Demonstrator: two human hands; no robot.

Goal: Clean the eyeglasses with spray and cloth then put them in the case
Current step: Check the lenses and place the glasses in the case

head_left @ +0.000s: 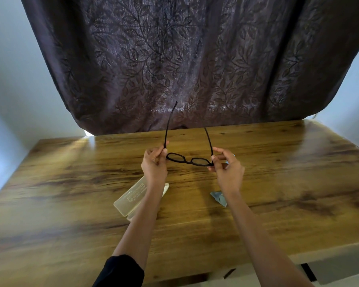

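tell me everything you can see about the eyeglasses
The eyeglasses have a thin dark frame, plastic by the look, with two rounded clear lenses and a narrow bridge. Both temples are unfolded and point up and away from the person. They are held in the air above the wooden table, the left hand pinching one hinge corner and the right hand the other.

We're in what looks like a room at home: a dark-purple curtain (174, 59) with a woven leaf pattern hangs behind a glossy wood-grain table (71, 183), pale plain walls (6, 69) on either side, bright light showing at the curtain's lower corner.
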